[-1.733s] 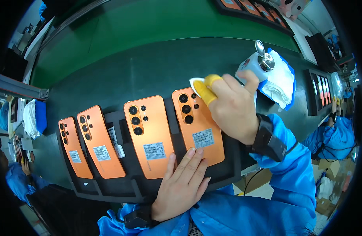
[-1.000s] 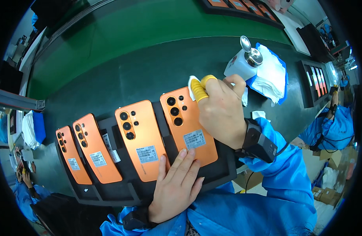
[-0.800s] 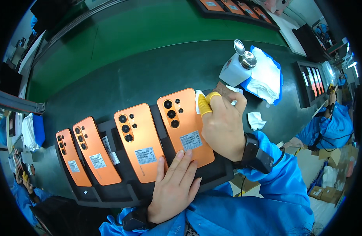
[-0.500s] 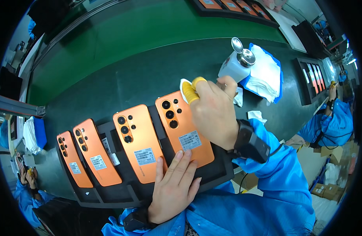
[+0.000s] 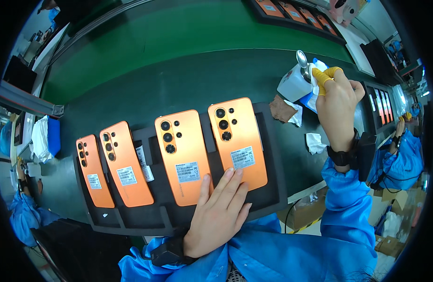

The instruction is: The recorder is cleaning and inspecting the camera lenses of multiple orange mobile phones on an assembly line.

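Note:
Four would exceed my count, so several orange phones lie back-up in a black foam tray (image 5: 131,224). My left hand (image 5: 218,214) rests flat, fingers out, on the lower end of the rightmost phone (image 5: 249,171); a fingertip reaches the edge of the phone beside it (image 5: 190,188). Each back bears a white label and round camera lenses. My right hand (image 5: 337,101), with yellow finger covers, is up at the right. It pinches a white wipe (image 5: 313,74) against the metal top of a white dispenser bottle (image 5: 294,85), whose lid stands raised.
Behind the bottle a blue bin (image 5: 309,101) of white wipes is partly hidden. A brown scrap (image 5: 282,109) and a crumpled white wipe (image 5: 315,143) lie right of the tray. Another phone tray (image 5: 298,21) stands at the back. A co-worker's blue sleeve (image 5: 397,157) shows at far right.
My right hand has moved from the rightmost phone's upper end, right and away, to the dispenser bottle with the wipe. My left hand stays on the phone. The whole view has shifted slightly.

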A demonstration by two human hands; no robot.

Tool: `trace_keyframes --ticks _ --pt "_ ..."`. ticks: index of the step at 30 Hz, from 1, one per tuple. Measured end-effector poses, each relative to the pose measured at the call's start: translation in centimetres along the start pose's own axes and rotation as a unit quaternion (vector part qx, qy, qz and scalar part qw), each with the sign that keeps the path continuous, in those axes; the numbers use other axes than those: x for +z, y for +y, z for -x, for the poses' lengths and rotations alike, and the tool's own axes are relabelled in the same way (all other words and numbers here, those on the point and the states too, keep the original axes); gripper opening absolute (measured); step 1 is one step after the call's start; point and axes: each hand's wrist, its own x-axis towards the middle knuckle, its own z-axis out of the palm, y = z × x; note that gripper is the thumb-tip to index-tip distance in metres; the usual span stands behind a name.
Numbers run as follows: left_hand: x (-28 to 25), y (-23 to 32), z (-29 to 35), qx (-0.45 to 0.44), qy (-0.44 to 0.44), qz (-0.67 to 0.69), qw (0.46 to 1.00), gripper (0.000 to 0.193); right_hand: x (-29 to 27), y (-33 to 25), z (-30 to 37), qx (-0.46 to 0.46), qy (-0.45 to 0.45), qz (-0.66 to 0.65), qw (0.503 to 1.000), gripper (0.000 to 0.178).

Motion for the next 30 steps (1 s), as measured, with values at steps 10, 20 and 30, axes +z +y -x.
trace_keyframes --ticks 10,20,30 --pt "0.2 -0.1 0.4 -0.016 -0.011 0.02 1.0 0.042 -1.9 -9.0 3.7 -0.159 0.021 -0.216 0.963 0.017" --pt "0.2 -0.2 0.3 -0.01 0.002 0.032 0.999 0.04 -0.5 -11.3 5.4 -0.205 -0.003 -0.177 0.963 0.016" --pt "-3.0 -2.5 3.8 -0.07 0.057 0.034 0.995 0.041 -3.3 -13.0 2.7 -0.207 -0.054 -0.285 0.934 0.021"
